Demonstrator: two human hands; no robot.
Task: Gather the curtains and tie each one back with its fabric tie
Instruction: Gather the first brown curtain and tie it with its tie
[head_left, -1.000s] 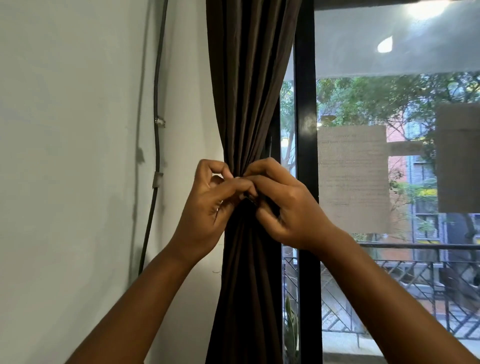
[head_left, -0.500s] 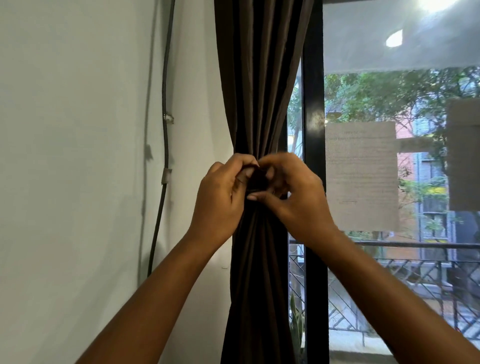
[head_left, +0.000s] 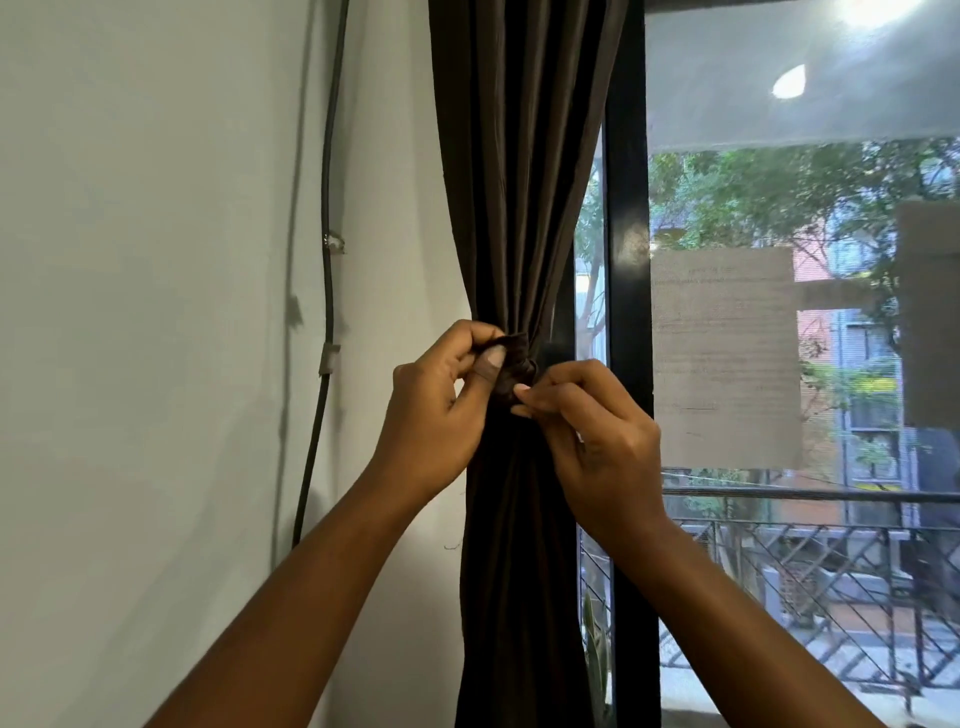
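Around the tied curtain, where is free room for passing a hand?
Free: the bare wall between the cable and the curtain. Crowded: at the fabric tie, where the left hand and right hand pinch it, near the window frame.

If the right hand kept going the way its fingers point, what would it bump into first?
Probably the fabric tie wrapped around the curtain. The right hand points up-left at it and already pinches it there.

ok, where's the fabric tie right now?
Head view, centre frame: the fabric tie wraps the gathered curtain at its pinched waist, gripped by the left hand and pinched by the right hand, just left of the black window frame.
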